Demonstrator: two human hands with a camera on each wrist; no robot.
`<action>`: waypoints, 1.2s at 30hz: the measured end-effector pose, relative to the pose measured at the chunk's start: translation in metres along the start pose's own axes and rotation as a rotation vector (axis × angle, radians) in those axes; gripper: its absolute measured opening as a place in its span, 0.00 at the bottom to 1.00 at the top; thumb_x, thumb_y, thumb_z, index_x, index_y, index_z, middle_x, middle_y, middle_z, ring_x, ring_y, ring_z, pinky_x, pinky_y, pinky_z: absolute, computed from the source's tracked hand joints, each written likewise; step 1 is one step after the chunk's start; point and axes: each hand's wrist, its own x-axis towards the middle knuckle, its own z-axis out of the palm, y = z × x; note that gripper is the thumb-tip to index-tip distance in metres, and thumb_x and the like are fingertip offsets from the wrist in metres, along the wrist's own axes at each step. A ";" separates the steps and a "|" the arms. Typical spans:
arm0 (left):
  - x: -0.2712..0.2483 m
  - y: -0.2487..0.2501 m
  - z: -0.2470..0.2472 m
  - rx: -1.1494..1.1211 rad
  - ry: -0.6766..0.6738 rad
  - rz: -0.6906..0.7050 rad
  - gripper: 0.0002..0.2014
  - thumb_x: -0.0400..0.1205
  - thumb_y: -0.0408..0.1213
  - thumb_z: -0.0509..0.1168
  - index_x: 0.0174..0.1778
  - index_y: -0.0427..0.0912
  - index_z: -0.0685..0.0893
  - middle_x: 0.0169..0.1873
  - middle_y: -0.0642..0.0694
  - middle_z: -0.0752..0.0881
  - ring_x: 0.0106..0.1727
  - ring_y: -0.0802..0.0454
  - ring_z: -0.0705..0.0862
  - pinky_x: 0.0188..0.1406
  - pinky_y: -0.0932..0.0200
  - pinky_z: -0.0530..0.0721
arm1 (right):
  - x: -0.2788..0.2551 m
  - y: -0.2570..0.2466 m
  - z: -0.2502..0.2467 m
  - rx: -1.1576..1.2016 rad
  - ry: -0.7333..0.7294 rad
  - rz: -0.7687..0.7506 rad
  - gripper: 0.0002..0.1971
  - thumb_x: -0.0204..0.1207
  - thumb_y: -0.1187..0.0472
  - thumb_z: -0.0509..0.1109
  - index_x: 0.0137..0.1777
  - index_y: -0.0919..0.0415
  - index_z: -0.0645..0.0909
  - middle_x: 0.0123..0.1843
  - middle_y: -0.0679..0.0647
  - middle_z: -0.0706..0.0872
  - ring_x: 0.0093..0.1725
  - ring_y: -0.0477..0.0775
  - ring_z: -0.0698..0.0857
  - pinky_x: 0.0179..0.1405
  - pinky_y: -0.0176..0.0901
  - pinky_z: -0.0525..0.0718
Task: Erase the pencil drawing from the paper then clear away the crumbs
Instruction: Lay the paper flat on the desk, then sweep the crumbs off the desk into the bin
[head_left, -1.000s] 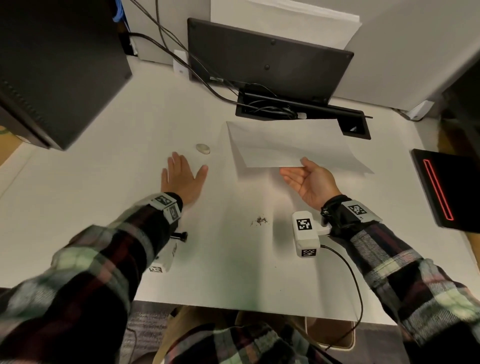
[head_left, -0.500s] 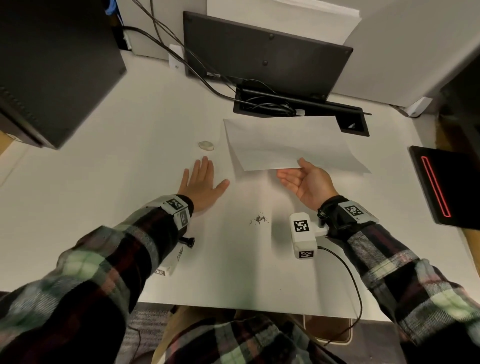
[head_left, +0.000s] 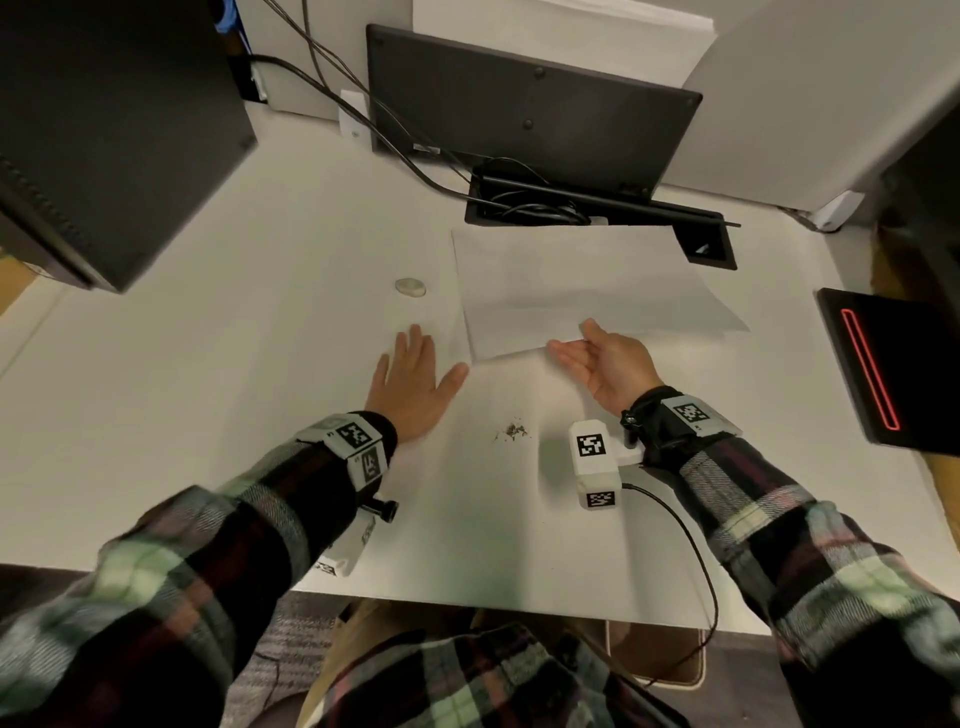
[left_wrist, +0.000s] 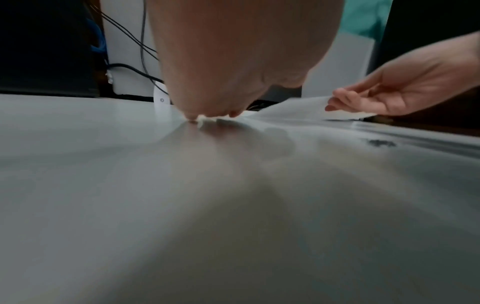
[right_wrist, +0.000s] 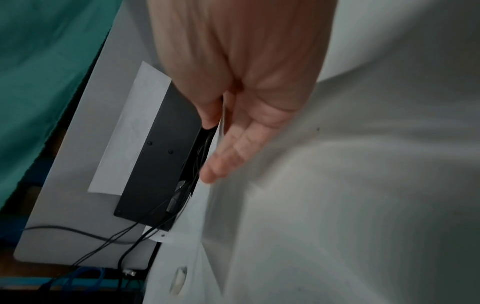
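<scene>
Change: since a second ago the left hand (head_left: 413, 382) has slid flat along the bench (head_left: 208, 415) toward the paper, while the right hand (head_left: 610, 364) has kept its hold.
Crumbs: a small dark heap of crumbs (head_left: 511, 431) lies on the bench nearest the person, between the two wrists, apart from both hands.
Left hand: palm down, fingers straight and spread, holding nothing; its thumb lies just beside the paper's near left corner.
Right hand: palm up, fingers loosely extended under the paper's near edge with the thumb on top, lifting that edge off the bench.
Paper: the paper (head_left: 587, 291) sits past the hands, its far edge near the cable tray; no drawing is visible on it.
Eraser: the eraser (head_left: 410, 287) rests left of the paper.
Risk: a careless sweep or the paper's draught could scatter crumbs.
</scene>
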 end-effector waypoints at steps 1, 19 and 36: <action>0.000 -0.001 0.003 0.042 -0.047 -0.020 0.35 0.86 0.57 0.39 0.82 0.37 0.38 0.81 0.43 0.33 0.81 0.50 0.32 0.79 0.50 0.33 | -0.001 0.002 0.002 -0.039 -0.029 0.030 0.14 0.84 0.59 0.59 0.61 0.72 0.71 0.42 0.66 0.85 0.35 0.53 0.90 0.39 0.39 0.90; -0.018 0.001 0.015 -0.041 -0.013 -0.034 0.33 0.87 0.52 0.41 0.82 0.36 0.40 0.82 0.41 0.37 0.82 0.48 0.35 0.79 0.52 0.36 | -0.032 0.037 -0.017 -1.396 -0.644 -0.123 0.32 0.80 0.38 0.40 0.82 0.48 0.51 0.84 0.44 0.44 0.83 0.45 0.43 0.82 0.47 0.40; -0.040 0.059 0.041 -0.530 -0.211 0.210 0.30 0.88 0.47 0.45 0.82 0.44 0.39 0.81 0.51 0.36 0.81 0.57 0.35 0.79 0.59 0.38 | -0.053 0.017 -0.047 -1.120 -0.348 -0.100 0.28 0.84 0.42 0.40 0.81 0.50 0.57 0.83 0.44 0.55 0.82 0.45 0.52 0.73 0.35 0.47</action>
